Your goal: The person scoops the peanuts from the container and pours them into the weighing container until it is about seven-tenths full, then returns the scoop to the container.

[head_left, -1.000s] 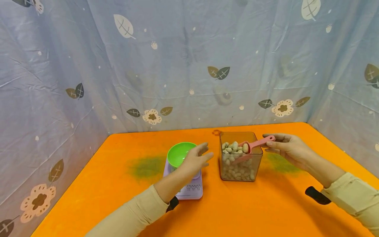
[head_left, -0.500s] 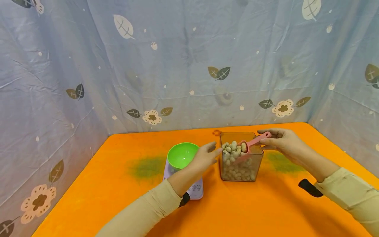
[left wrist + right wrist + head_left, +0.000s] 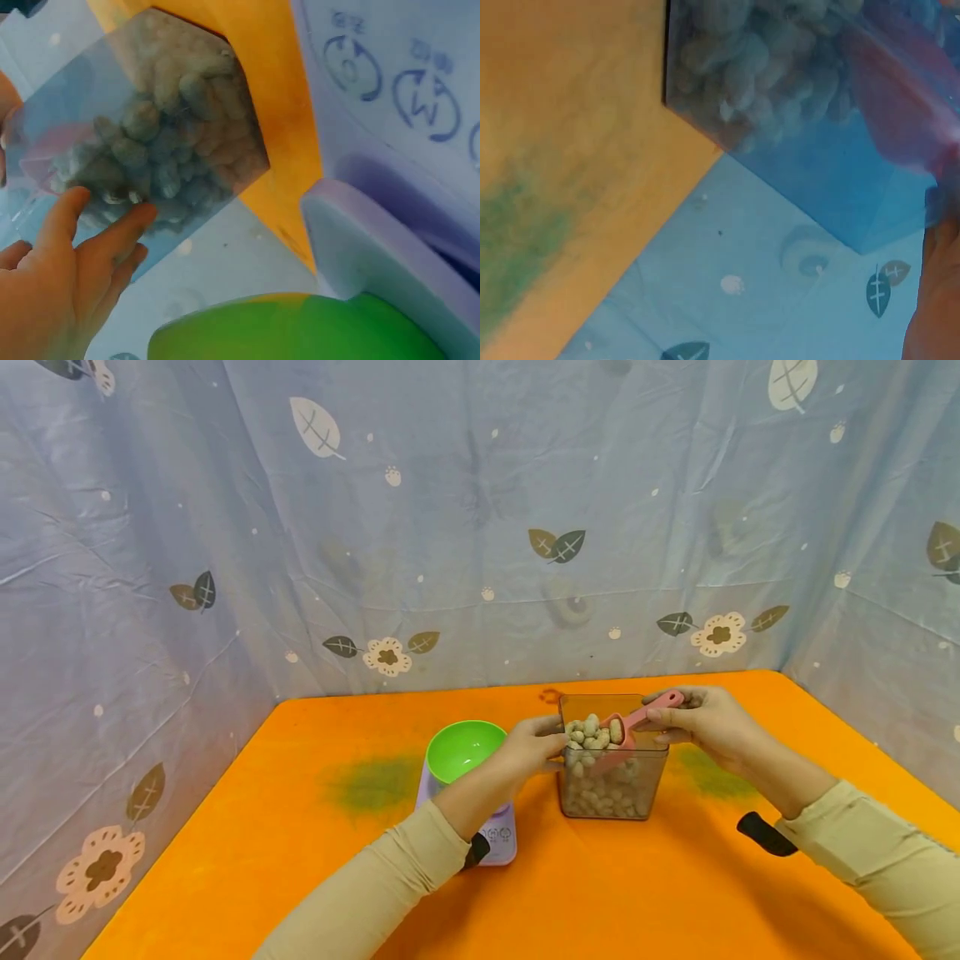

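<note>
A see-through brownish square container point(image 3: 651, 768) full of unshelled peanuts point(image 3: 591, 727) stands right of the middle of the table. My right hand point(image 3: 708, 720) pinches the handle of a pink scoop point(image 3: 628, 722) at the container's right rim. The scoop's bowl is down among the peanuts, with some in it. My left hand point(image 3: 527, 748) touches the container's left wall, fingers extended; the left wrist view shows the fingertips point(image 3: 71, 201) against the wall. Below the left forearm, a green bowl point(image 3: 463, 745) sits on a lilac kitchen scale point(image 3: 504, 850), whose display is hidden by the arm.
An orange cloth point(image 3: 637, 885) with green patches covers the table. A pale blue curtain point(image 3: 480, 518) with leaf and flower prints rises behind and at both sides. Black straps point(image 3: 765, 833) show at the wrists.
My left hand has moved right from over the bowl to the container's wall. My right hand has shifted slightly left, and the scoop tilts steeper.
</note>
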Demonstrator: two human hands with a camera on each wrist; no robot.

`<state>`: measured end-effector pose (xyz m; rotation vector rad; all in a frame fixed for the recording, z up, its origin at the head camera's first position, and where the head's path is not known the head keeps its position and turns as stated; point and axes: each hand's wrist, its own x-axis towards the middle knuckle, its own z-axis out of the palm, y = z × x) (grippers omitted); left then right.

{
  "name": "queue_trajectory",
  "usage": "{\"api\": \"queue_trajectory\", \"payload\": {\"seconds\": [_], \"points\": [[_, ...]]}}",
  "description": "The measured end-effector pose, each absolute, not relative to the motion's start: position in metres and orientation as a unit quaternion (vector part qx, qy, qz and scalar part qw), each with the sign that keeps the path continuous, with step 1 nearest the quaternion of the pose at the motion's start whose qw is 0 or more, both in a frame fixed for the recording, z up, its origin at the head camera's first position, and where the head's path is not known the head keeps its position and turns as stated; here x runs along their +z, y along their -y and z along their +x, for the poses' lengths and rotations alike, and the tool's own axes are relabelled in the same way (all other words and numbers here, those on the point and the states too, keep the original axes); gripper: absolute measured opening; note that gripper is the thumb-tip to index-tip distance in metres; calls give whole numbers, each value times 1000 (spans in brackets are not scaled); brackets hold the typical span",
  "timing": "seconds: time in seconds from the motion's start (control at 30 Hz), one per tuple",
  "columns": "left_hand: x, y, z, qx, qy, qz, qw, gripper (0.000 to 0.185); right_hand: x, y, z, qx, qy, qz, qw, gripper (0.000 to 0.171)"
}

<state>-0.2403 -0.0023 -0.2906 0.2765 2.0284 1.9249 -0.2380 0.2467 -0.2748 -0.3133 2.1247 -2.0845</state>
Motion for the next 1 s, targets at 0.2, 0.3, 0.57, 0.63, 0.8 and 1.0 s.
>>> {"api": "queue_trajectory", "payload": {"seconds": [0.2, 0.3, 0.57, 0.63, 0.8, 1.0], "points": [[-292, 4, -239, 675, -712, 100, 164, 47, -280, -247, -239, -759, -638, -104, 78, 14], [-292, 3, -239, 676, -711, 102, 165, 46, -284, -249, -238, -783, -606, -116, 79, 13], [-299, 3, -244, 676, -709, 117, 164, 45, -289, -254, -237, -831, -531, -139, 96, 9], [-294, 2, -238, 680, -705, 108, 167, 46, -290, -255, -236, -840, -517, -131, 101, 10], [-293, 2, -236, 690, -696, 98, 170, 46, -292, -258, -235, -858, -491, -110, 109, 16], [-295, 2, -238, 693, -694, 96, 170, 47, -296, -262, -234, -882, -442, -109, 121, 21]]}}
